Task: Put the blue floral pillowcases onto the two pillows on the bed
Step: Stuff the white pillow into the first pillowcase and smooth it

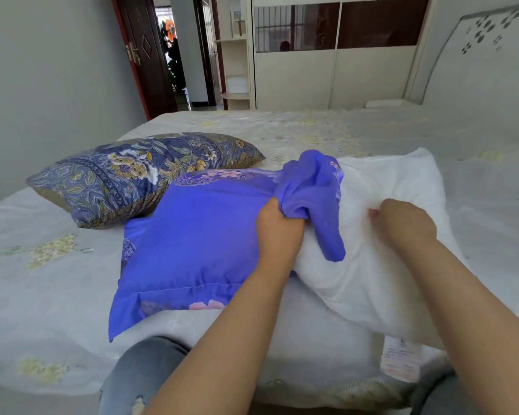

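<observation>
Knee: a leg in grey-blue ripped jeans (138,375) rests at the near edge of the bed, left of centre.
Care label: a white printed tag (399,359) hangs from the near right corner of the white pillow.
Bed: the pale sheet with faint yellow flowers (42,295) spreads from near to far under everything.
White pillow: the bare pillow (381,265) lies on the right, tilted, its left end inside the blue case and its right part uncovered.
Blue pillowcase: the bright blue floral pillowcase (192,235) covers the left part of that pillow, a flat flange along its near edge; its open end is gathered into a bunch at the middle.
Left hand: the left hand (277,227) has its fingers curled tight round the bunched open edge of the blue pillowcase.
Right hand: the right hand (402,223) presses into the bare pillow just right of the bunch, fingers bent and digging into the white fabric; whether they pinch it I cannot tell.
Second pillow: a pillow in a darker blue and gold floral case (138,175) lies farther left, touching the far left corner of the blue pillowcase.
Far side: a white wardrobe (327,70) stands beyond the bed, a dark red door (144,55) open to its left, a headboard (477,55) at far right.
</observation>
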A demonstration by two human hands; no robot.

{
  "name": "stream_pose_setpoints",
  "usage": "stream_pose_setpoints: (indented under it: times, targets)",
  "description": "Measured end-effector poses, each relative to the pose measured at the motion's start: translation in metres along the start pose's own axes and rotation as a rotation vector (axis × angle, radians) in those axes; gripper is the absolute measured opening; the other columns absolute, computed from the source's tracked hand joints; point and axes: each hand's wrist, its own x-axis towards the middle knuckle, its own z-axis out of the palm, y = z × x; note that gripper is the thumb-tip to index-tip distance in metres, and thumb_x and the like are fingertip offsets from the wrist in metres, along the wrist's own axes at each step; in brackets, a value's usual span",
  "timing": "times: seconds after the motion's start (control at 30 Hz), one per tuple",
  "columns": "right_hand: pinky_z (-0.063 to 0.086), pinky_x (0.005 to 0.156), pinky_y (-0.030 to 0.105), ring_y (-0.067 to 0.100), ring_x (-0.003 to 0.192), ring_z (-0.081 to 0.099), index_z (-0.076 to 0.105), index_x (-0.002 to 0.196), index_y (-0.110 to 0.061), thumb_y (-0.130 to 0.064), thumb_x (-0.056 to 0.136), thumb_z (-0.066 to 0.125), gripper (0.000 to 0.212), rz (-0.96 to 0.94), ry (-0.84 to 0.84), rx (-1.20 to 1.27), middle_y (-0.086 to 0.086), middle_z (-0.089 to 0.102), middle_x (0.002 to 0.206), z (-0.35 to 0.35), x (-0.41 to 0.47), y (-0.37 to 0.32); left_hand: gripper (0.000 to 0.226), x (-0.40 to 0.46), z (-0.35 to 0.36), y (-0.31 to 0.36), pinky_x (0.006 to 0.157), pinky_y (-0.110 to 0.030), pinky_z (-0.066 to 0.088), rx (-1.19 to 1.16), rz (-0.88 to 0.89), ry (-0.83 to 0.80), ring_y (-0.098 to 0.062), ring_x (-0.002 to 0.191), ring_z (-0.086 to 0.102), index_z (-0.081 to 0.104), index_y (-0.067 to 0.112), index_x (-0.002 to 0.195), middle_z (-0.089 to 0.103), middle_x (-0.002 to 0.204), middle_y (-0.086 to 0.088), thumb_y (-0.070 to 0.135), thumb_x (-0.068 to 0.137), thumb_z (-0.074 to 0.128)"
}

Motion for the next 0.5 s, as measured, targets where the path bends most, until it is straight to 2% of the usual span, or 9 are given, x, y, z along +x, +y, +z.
stream_pose_setpoints:
  times: [0.07,0.17,0.27,0.33,0.37,0.4,0.43,0.47,0.5]
  targets:
    - [0.038,0.071,0.037,0.04,0.096,0.058,0.055,0.097,-0.002,-0.029,0.099,0.036,0.034,-0.074,0.211,0.091,0.025,0.062,0.102,-0.016,-0.027,-0.005,0.008,0.015,0.004,0.021,0.054,-0.017,0.038,-0.146,-0.019,-0.045,0.002,0.053,0.042,0.059,0.012,0.083,0.049,0.063,0.014,0.013,0.088,0.053]
    - [0.027,0.061,0.036,0.044,0.081,0.059,0.048,0.086,-0.005,-0.028,0.097,0.04,0.027,-0.16,0.382,0.229,0.027,0.062,0.083,-0.019,-0.082,-0.024,0.025,0.031,0.011,0.036,0.046,-0.017,0.031,-0.248,-0.012,-0.179,-0.001,0.047,0.032,0.048,0.02,0.066,0.04,0.055,0.012,0.008,0.088,0.052]
    - [0.027,0.058,0.036,0.043,0.075,0.059,0.037,0.08,-0.013,-0.029,0.098,0.04,0.023,-0.174,0.368,0.336,0.022,0.062,0.077,-0.005,-0.123,-0.034,0.032,0.035,0.019,0.039,0.046,-0.015,0.027,-0.202,0.09,-0.214,0.001,0.046,0.026,0.032,0.02,0.058,0.031,0.055,0.008,0.003,0.08,0.048]
    - [0.031,0.059,0.036,0.04,0.079,0.06,0.036,0.082,-0.014,-0.031,0.099,0.036,0.024,-0.179,0.265,0.34,0.018,0.063,0.079,0.004,-0.13,-0.033,0.031,0.038,0.011,0.028,0.052,-0.024,0.025,-0.077,0.121,-0.217,-0.005,0.053,0.024,0.028,0.021,0.056,0.029,0.055,0.005,0.008,0.079,0.046]
    - [0.035,0.062,0.036,0.037,0.081,0.061,0.038,0.083,-0.014,-0.033,0.099,0.034,0.025,-0.189,0.184,0.305,0.015,0.065,0.082,0.006,-0.131,-0.031,0.026,0.041,0.006,0.014,0.056,-0.028,0.026,-0.012,0.119,-0.229,-0.009,0.056,0.027,0.033,0.022,0.056,0.036,0.054,0.0,0.013,0.077,0.046]
    - [0.04,0.065,0.035,0.033,0.083,0.062,0.042,0.084,-0.015,-0.036,0.099,0.032,0.028,-0.202,0.085,0.254,0.011,0.068,0.084,0.004,-0.13,-0.026,0.018,0.045,0.0,-0.002,0.06,-0.03,0.029,0.082,0.116,-0.261,-0.013,0.06,0.036,0.043,0.021,0.06,0.048,0.059,-0.009,0.017,0.077,0.047]
    - [0.045,0.07,0.033,0.029,0.085,0.063,0.047,0.085,-0.016,-0.04,0.098,0.032,0.031,-0.219,-0.008,0.195,0.006,0.069,0.087,0.0,-0.127,-0.022,0.009,0.049,-0.009,-0.019,0.064,-0.03,0.035,0.203,0.086,-0.295,-0.017,0.069,0.048,0.056,0.018,0.073,0.061,0.076,-0.017,0.02,0.078,0.049]
    - [0.047,0.075,0.032,0.025,0.087,0.063,0.052,0.088,-0.019,-0.044,0.097,0.034,0.032,-0.221,-0.079,0.151,0.002,0.07,0.091,-0.006,-0.124,-0.018,0.022,0.05,-0.019,-0.036,0.065,-0.032,0.042,0.312,0.021,-0.325,-0.022,0.079,0.059,0.062,0.017,0.098,0.064,0.098,-0.016,0.019,0.08,0.051]
    - [0.047,0.077,0.032,0.023,0.092,0.062,0.054,0.095,-0.022,-0.046,0.095,0.039,0.029,-0.222,-0.085,0.144,-0.002,0.068,0.097,-0.016,-0.118,-0.013,0.041,0.049,-0.025,-0.048,0.062,-0.036,0.049,0.372,-0.062,-0.351,-0.029,0.083,0.065,0.056,0.025,0.12,0.063,0.11,-0.009,0.018,0.08,0.052]
